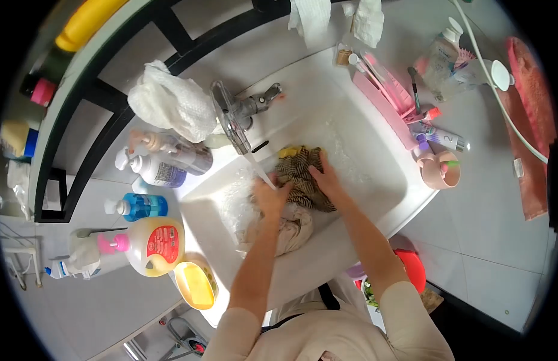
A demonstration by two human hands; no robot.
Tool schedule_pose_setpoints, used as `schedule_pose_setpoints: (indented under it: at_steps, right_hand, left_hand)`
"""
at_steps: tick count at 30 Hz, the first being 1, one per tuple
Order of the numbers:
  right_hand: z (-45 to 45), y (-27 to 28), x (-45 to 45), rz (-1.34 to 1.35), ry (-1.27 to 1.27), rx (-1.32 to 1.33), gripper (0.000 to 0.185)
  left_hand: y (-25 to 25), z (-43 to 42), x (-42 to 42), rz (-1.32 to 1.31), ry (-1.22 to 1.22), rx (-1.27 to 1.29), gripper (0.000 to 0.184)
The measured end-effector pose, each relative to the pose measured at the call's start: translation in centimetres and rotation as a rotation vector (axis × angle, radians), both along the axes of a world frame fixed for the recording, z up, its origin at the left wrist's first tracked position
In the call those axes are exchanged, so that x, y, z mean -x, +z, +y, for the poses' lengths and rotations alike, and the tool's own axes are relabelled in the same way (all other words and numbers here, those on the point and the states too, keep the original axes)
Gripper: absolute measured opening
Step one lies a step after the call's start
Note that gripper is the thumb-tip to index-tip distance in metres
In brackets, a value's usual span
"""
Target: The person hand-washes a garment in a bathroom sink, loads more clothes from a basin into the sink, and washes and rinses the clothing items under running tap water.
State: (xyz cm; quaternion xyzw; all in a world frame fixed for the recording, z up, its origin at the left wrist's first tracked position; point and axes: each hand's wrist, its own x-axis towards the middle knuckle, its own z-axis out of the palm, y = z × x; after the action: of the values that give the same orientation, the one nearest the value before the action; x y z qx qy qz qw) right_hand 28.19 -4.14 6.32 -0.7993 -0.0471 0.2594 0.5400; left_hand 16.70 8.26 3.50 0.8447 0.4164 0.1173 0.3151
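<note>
A wet, dark-and-tan striped cloth (302, 180) with a yellow patch (291, 151) lies bunched in the white sink (387, 180). My left hand (270, 197) is at its left edge, under the running water, thumb apart from the fingers. Against the cloth's right side rests my right hand (329, 183), thumb and fingers spread. Both hands look open, though their fingertips are partly hidden by water and fabric. A pale beige cloth (294, 231) sits in the basin below the striped one, close to my left wrist. Water pours from the chrome faucet (234, 123).
Pump bottles, including a large pink-topped one (155, 246), line the left side near a yellow soap dish (195, 286). A pink tray (384, 99), a toothpaste tube (444, 137) and a pink cup (438, 169) stand at the right. White cloth (170, 102) hangs from the black rack (113, 96).
</note>
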Motion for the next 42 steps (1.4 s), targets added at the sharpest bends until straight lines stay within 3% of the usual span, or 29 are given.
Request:
schedule_pose_setpoints:
  at_steps: [1, 2, 4, 6, 8, 9, 10, 11, 12, 13, 14, 15, 17, 20, 22, 24, 26, 28, 31, 33, 36, 37, 38, 39, 42]
  right_hand:
    - [0.6, -0.7, 0.3, 0.155, -0.069, -0.18, 0.053]
    - [0.3, -1.1, 0.0, 0.421, -0.098, -0.391, 0.051]
    - [-1.1, -2.3, -1.1, 0.96, -0.155, -0.818, 0.047]
    - [-0.6, -2.2, -1.3, 0.89, 0.074, -1.101, 0.047]
    - [-1.8, -1.7, -0.8, 1.066, 0.025, -1.226, 0.044]
    - [-1.5, -0.6, -0.6, 0.926, -0.037, -0.928, 0.043]
    - [-0.9, 0.4, -0.7, 0.776, -0.09, -0.633, 0.043]
    - [-0.5, 1.3, -1.1, 0.621, -0.139, -0.343, 0.043]
    - [-0.7, 2.6, -1.2, 0.556, -0.127, -0.396, 0.045]
    - [-0.9, 4.0, -1.2, 0.495, -0.118, -0.451, 0.047]
    - [-0.9, 4.5, -1.3, 0.431, -0.118, -0.512, 0.048]
    - [-0.7, 4.3, -1.5, 0.364, -0.141, -0.387, 0.048]
    - [-0.6, 3.8, -2.5, 0.22, -0.175, -0.125, 0.048]
    - [0.0, -3.0, -1.9, -0.034, -0.146, -0.047, 0.047]
    - [0.8, 1.6, -0.5, 0.197, -0.021, -0.202, 0.051]
    - [1.2, 3.3, -0.5, 0.527, -0.005, -0.333, 0.05]
    - [1.1, 2.9, -1.4, 0.968, -0.107, -0.442, 0.043]
    - [0.9, -1.2, -0.9, 1.012, -0.218, -0.742, 0.04]
    - [1.5, -1.5, -1.1, 0.888, -0.334, -0.837, 0.035]
    - [1.6, -1.1, -1.9, 0.798, -0.392, -0.887, 0.032]
    - [-0.3, 3.1, -2.4, 0.312, -0.042, -0.393, 0.023]
    - [-0.6, 3.6, -2.6, 0.244, -0.074, -0.394, 0.023]
    - [-0.9, 4.1, -2.9, 0.172, -0.108, -0.393, 0.024]
    - [-1.2, 4.2, -3.3, 0.097, -0.142, -0.387, 0.025]
    - [-0.7, 0.9, -3.5, 0.0, -0.134, -0.134, 0.038]
  left_hand:
    - [-1.2, -1.6, -1.7, -0.113, -0.008, 0.156, 0.052]
    - [4.2, -3.4, -3.2, -0.169, -0.068, 0.224, 0.039]
    - [8.3, -7.0, -4.5, -0.316, -0.127, 0.161, 0.038]
    - [9.5, -9.0, -4.6, -0.435, -0.287, 0.102, 0.037]
    - [7.2, -7.7, -3.9, -0.391, -0.227, -0.035, 0.036]
    - [6.6, -6.7, -3.2, -0.368, -0.199, -0.1, 0.035]
    - [7.5, -5.0, -2.5, -0.195, -0.007, 0.057, 0.033]
    - [5.5, -1.9, -0.6, -0.261, 0.097, 0.095, 0.035]
    - [3.4, 1.1, 1.4, -0.336, 0.2, 0.129, 0.037]
    - [5.0, 3.3, 3.0, -0.179, 0.241, -0.093, 0.038]
    - [5.9, 5.1, 4.7, 0.018, 0.222, -0.041, 0.038]
    - [6.1, 6.2, 6.0, 0.215, 0.167, -0.134, 0.04]
    - [6.1, 6.5, 6.9, 0.322, 0.196, -0.249, 0.046]
    - [5.7, 4.6, 4.0, 0.298, 0.217, -0.229, 0.055]
    - [4.2, 2.2, 0.8, 0.311, 0.117, -0.161, 0.056]
    - [-0.3, 0.2, -1.9, -0.129, 0.106, 0.138, 0.05]
    - [3.6, -3.2, -4.3, -0.267, -0.139, 0.353, 0.04]
    - [9.2, -8.0, -5.1, -0.151, -0.228, 0.026, 0.03]
    - [8.7, -8.5, -4.7, -0.296, -0.401, -0.135, 0.021]
    - [8.1, -5.3, -4.2, -0.341, -0.121, -0.138, 0.018]
    - [7.9, 0.7, -0.5, -0.223, 0.215, -0.113, 0.016]
    - [6.4, 2.8, 1.9, -0.342, 0.263, 0.004, 0.019]
    - [4.2, 4.8, 4.3, -0.342, 0.29, -0.051, 0.02]
    - [7.0, 3.7, 5.5, -0.131, 0.289, -0.141, 0.03]
    - [5.8, 4.1, 9.1, 0.236, 0.308, -0.234, 0.04]
